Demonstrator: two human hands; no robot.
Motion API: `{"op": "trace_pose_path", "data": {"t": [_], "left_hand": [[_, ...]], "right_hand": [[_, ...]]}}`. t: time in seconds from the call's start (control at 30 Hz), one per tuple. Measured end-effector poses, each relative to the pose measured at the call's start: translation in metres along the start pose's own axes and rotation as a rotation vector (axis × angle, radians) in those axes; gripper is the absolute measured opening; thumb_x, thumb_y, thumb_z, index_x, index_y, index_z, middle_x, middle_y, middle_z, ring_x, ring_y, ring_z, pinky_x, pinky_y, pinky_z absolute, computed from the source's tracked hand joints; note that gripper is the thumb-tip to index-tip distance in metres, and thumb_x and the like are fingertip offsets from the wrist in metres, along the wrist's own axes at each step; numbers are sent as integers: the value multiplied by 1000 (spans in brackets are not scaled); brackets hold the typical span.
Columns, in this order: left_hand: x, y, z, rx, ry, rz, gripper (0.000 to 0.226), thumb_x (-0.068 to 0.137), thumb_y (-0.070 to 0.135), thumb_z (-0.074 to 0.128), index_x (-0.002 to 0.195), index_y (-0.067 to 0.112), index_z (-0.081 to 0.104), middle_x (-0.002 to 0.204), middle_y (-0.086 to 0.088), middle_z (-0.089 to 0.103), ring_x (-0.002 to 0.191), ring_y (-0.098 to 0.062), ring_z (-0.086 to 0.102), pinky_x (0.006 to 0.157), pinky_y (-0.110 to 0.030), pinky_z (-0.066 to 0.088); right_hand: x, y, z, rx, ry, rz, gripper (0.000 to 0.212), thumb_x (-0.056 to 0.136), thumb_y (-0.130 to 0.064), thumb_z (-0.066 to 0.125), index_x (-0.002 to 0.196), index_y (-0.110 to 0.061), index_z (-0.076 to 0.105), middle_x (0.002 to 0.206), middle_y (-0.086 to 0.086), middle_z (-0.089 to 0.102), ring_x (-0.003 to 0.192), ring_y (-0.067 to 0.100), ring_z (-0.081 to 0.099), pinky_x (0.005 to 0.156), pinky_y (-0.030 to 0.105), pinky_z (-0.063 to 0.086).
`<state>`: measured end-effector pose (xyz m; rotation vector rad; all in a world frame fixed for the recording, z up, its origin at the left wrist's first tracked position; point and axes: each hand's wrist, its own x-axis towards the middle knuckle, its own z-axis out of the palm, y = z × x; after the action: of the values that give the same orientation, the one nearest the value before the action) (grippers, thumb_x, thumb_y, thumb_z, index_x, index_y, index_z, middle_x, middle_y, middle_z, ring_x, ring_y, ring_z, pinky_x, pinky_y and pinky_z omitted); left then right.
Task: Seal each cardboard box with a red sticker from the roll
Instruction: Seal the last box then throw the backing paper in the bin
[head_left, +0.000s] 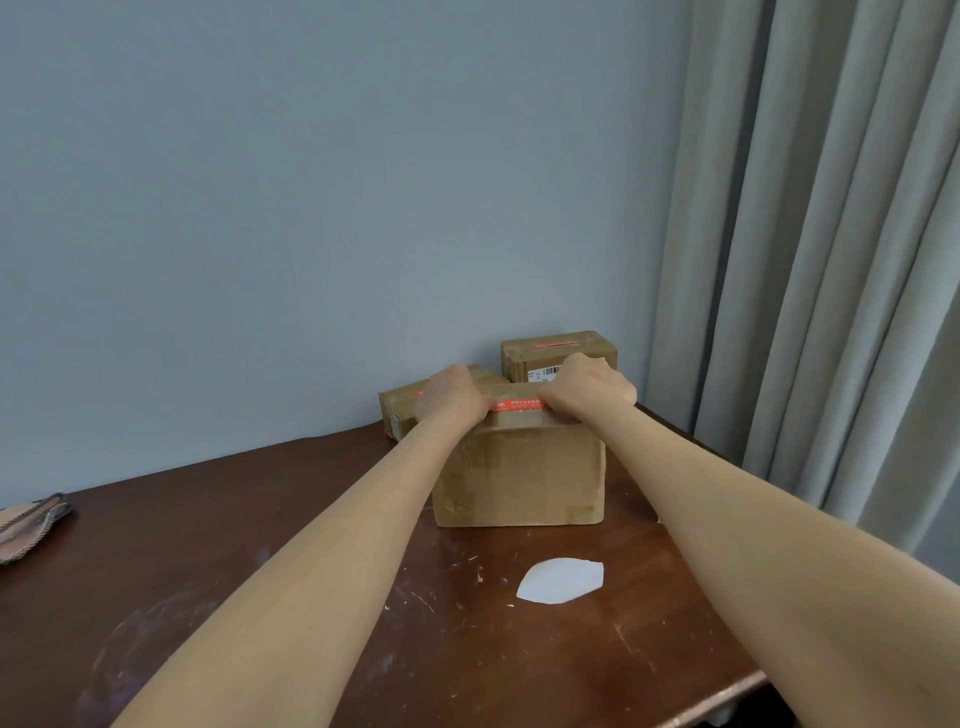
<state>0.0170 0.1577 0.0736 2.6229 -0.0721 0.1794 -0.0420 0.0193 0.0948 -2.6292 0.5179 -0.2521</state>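
Note:
A tall cardboard box stands on the dark wooden table. Along its top front edge lies a red sticker with white print. My left hand presses on the sticker's left end, fingers curled over the box top. My right hand presses on the right end in the same way. Behind, a second box carries a red sticker on top and a barcode label. A third, lower box lies at the back left, partly hidden by my left hand. The sticker roll is not in view.
A white piece of backing paper lies on the table in front of the box. A woven fabric item sits at the far left edge. The blue-grey wall is right behind the boxes, and grey curtains hang at the right.

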Motion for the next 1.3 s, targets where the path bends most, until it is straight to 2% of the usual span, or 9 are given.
{"op": "trace_pose_path", "data": {"t": [0.23,0.43,0.63,0.77,0.93,1.03,1.13,1.23,1.3], "left_hand": [[-1,-1,3,16,7,24,23,84,30,66,96,10,68,95,-7,68,88,-22,64,58,-28,41],[-2,0,1,24,-9,29,20,85,30,66,88,10,67,78,-4,59,76,-20,59,51,-26,36],[-2,0,0,42,-12,43,25,84,29,67,95,6,67,86,-10,66,80,-22,62,56,-29,38],[-4,2,0,56,-1,50,27,85,27,66,98,3,65,78,-5,56,75,-21,57,57,-29,39],[-6,1,-5,89,25,35,35,82,33,70,100,6,59,106,-11,59,91,-25,62,52,-26,38],[-9,-1,-4,60,64,55,38,84,28,68,113,6,56,115,-11,58,99,-26,61,66,-33,47],[-16,-8,-3,43,110,162,26,93,23,57,117,12,57,123,-7,53,108,-23,56,78,-30,43],[-26,-18,-6,37,150,308,30,97,14,43,123,16,58,129,-5,49,116,-20,50,86,-30,43],[-33,-21,-6,108,176,424,35,99,17,38,129,19,56,133,-3,48,123,-19,43,94,-32,42]], "right_hand": [[-1,-1,2,-39,14,-9,23,87,-22,50,106,-12,59,92,5,52,84,26,50,73,31,40],[0,-2,2,-44,-19,-18,12,85,-23,51,92,-14,55,93,5,56,89,26,56,74,31,41],[5,3,0,-45,-31,-4,15,82,-24,57,94,-15,57,94,4,56,93,26,58,75,31,45],[6,6,-1,-28,-37,-1,13,81,-23,57,90,-14,55,94,4,57,91,26,58,71,30,42],[4,7,0,-26,-26,-1,10,83,-14,52,93,-13,54,94,5,54,86,27,53,72,30,41],[3,8,1,-40,-11,-5,7,87,-11,49,93,-11,53,90,5,50,83,26,50,71,31,40],[3,11,1,-30,12,-40,13,89,-8,46,96,-9,56,102,9,58,85,29,52,72,32,40],[3,13,2,-23,56,-143,33,91,-10,43,116,-16,63,123,8,58,109,31,54,85,37,47],[1,15,4,-53,94,-248,37,94,-14,42,123,-24,62,134,6,50,125,29,43,96,41,42]]}}
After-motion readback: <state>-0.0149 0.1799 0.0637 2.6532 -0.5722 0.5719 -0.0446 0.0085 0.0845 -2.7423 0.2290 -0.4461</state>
